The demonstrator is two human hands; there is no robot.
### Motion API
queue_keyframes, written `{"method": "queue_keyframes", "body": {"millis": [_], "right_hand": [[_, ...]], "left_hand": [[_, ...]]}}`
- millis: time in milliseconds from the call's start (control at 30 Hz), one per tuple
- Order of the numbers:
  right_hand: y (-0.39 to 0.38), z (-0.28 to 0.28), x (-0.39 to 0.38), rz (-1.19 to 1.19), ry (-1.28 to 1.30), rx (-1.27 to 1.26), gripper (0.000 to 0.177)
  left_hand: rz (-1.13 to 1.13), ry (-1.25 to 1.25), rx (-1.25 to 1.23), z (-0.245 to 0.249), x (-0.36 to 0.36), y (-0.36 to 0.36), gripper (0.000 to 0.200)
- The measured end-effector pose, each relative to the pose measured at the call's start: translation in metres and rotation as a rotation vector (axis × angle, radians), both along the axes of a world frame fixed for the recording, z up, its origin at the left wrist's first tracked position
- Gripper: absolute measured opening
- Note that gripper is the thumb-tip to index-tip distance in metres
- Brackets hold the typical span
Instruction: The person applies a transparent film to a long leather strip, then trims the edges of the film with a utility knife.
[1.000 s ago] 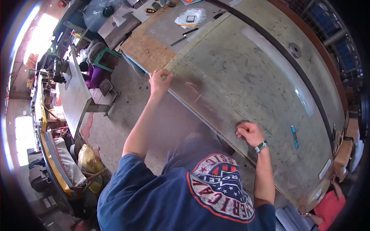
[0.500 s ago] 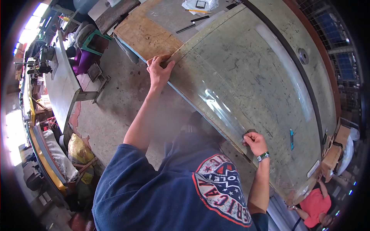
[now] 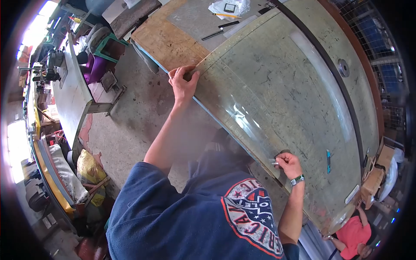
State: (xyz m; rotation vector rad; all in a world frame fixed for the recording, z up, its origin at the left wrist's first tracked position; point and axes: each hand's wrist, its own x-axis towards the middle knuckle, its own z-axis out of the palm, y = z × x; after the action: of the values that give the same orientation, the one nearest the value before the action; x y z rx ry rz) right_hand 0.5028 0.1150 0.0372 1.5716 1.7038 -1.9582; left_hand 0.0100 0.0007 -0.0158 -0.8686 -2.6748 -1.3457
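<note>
A clear, shiny plastic strip point(image 3: 245, 122) lies along the near edge of the worn, greenish tabletop point(image 3: 277, 82). Its outline is faint, but bright glare shows on it. My left hand point(image 3: 184, 82) is at the near left corner of the top, fingers bent over the edge and thumb down, closed on what looks like the strip's end. My right hand point(image 3: 289, 164), with a patterned wristband point(image 3: 297, 180), pinches a small shiny bit near the strip's other end. Its fingertips hide most of that bit. A teal utility knife point(image 3: 328, 161) lies to the right of this hand.
A longer clear strip point(image 3: 325, 86) lies beside a dark band point(image 3: 320, 45). A round grey disc point(image 3: 343, 68) sits beyond it. A pencil point(image 3: 226, 16) and dark rods point(image 3: 214, 35) lie at the back. A person in a red top point(image 3: 354, 232) is at the far right end. A side table point(image 3: 71, 99) stands left.
The view has shifted slightly. My right fingers have turned a little, and a small shiny bit now shows at their tips. My left hand stays at the corner.
</note>
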Motion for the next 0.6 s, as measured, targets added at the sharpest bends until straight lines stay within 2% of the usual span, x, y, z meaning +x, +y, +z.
{"method": "queue_keyframes", "body": {"millis": [167, 367, 533, 567, 600], "right_hand": [[0.001, 0.004, 0.0, -0.017, 0.009, -0.009, 0.008], [0.001, -0.004, 0.008, -0.043, 0.042, -0.006, 0.007], [0.004, -0.01, 0.016, 0.031, 0.13, 0.038, 0.007], [0.003, -0.016, 0.017, 0.012, 0.178, 0.041, 0.009], [0.005, -0.015, 0.018, 0.071, 0.186, 0.106, 0.012]], "left_hand": [[-0.015, -0.093, 0.057, -0.003, 0.002, 0.001, 0.031], [-0.028, -0.08, 0.018, -0.007, -0.002, 0.0, 0.03], [-0.013, 0.018, 0.025, -0.018, -0.011, -0.003, 0.03], [-0.043, 0.156, -0.115, -0.027, -0.027, -0.005, 0.033], [-0.067, 0.217, -0.109, -0.025, -0.033, -0.006, 0.033]]}}
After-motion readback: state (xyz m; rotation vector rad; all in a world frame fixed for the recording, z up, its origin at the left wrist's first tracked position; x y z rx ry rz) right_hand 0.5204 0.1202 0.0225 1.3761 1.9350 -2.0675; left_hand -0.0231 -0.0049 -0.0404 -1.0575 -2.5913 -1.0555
